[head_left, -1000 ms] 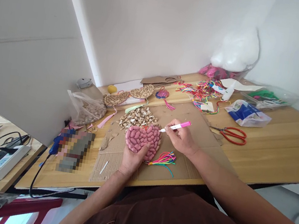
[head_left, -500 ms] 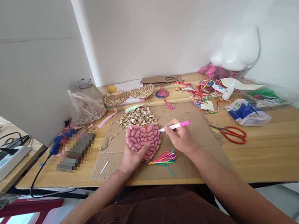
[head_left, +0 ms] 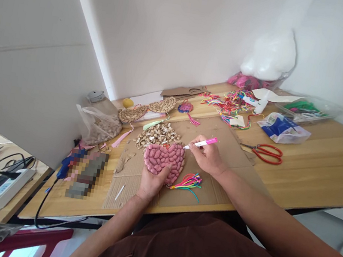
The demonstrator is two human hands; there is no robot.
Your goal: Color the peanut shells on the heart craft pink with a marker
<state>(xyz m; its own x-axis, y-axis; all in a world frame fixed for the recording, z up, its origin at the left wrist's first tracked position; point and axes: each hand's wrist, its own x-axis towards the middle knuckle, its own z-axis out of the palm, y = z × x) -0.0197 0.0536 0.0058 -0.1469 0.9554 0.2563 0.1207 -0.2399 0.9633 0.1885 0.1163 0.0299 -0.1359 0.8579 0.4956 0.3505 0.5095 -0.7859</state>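
My left hand [head_left: 152, 183] grips a heart-shaped ornament [head_left: 162, 158] covered in pink-coloured peanut shells, thumb on its face and fingers hidden beneath. A small red cord shows at its top notch, and a multicoloured tassel [head_left: 189, 181] spreads from its lower tip onto the cardboard. Between the thumb and fingers of my right hand [head_left: 208, 156] is a white marker pen [head_left: 200, 143] with a pink end. Its tip meets the heart's upper right edge; whether it presses on a shell I cannot tell. Just behind the heart lies a pile of peanut shells [head_left: 160, 134].
Cardboard [head_left: 215, 183] covers the table under my hands. Red-handled scissors [head_left: 267, 153] and a blue-white packet [head_left: 284, 129] lie right. Behind are coloured cords [head_left: 227, 102], glue bottles [head_left: 261, 104] and finished shell ornaments [head_left: 162, 104]. A glue gun [head_left: 66, 164] and a bag of peanuts [head_left: 102, 126] sit left.
Almost nothing differs. The marker and my right hand have shifted very slightly, while my left hand keeps the heart in the same spot.
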